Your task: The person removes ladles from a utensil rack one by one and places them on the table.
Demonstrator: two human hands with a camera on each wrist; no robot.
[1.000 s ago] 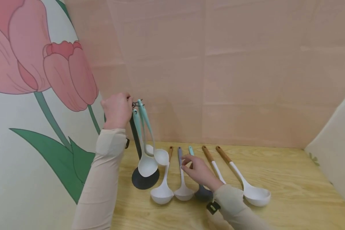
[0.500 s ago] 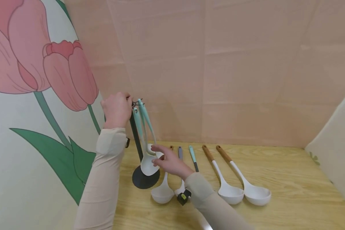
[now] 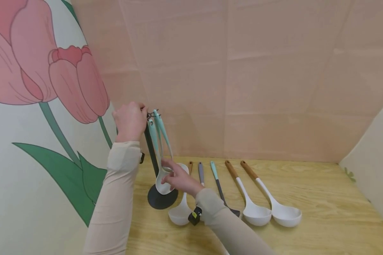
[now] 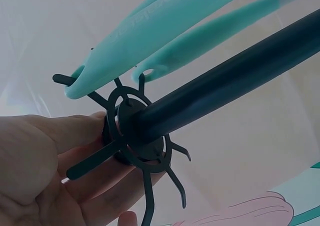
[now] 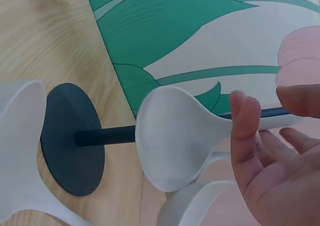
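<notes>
Just white-bowled, mint-handled ladles (image 3: 161, 166) on black stand (image 3: 151, 148).

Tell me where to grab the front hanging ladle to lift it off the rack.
Pinch the front ladle at its slim neck above the bowl, coming from the right, where the right hand is; the post blocks the left side.

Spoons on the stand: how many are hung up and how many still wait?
Two teal-handled ladles already hang from the hooks of the black stand. The left hand grips the stand's top, and the right hand reaches to a hanging ladle's bowl, holding nothing. Five ladles wait on the wooden table.
</notes>
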